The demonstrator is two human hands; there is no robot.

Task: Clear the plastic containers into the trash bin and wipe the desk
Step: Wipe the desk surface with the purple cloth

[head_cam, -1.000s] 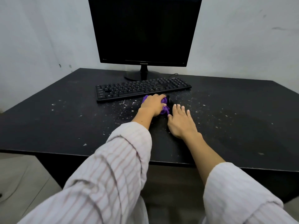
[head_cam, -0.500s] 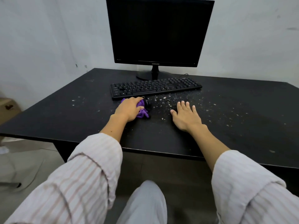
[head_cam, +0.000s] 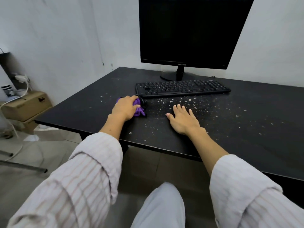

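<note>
Desk [head_cam: 246, 137], black and speckled with pale crumbs, fills the middle and right of the frame, its near edge running from the left-centre down toward the lower right. In the lower foreground, two striped sleeves [head_cam: 92, 170] reach in over a knee in pale trousers [head_cam: 161, 206] at the bottom centre. Right hand [head_cam: 183, 120] lies flat on the desk just right of centre, palm down, fingers spread and straight, holding nothing, crumbs scattered all round it. Left hand [head_cam: 125, 107], a little left of centre, is cupped over a purple cloth [head_cam: 139, 109], fingers curled down onto it, pressing it to the surface; a bit of something black pokes out at the cloth's far side, can't tell what. Just beyond the cloth, nearly touching it, sits the keyboard [head_cam: 181, 88], angled slightly, blocking any push farther back. Behind that, the monitor [head_cam: 189, 30] on its round stand, screen dark, in the upper centre. Open desk stretches to the right and along the left corner. Off the desk at the left edge of the frame: a cardboard box [head_cam: 28, 104] with white cables [head_cam: 21, 89] trailing across it.
</note>
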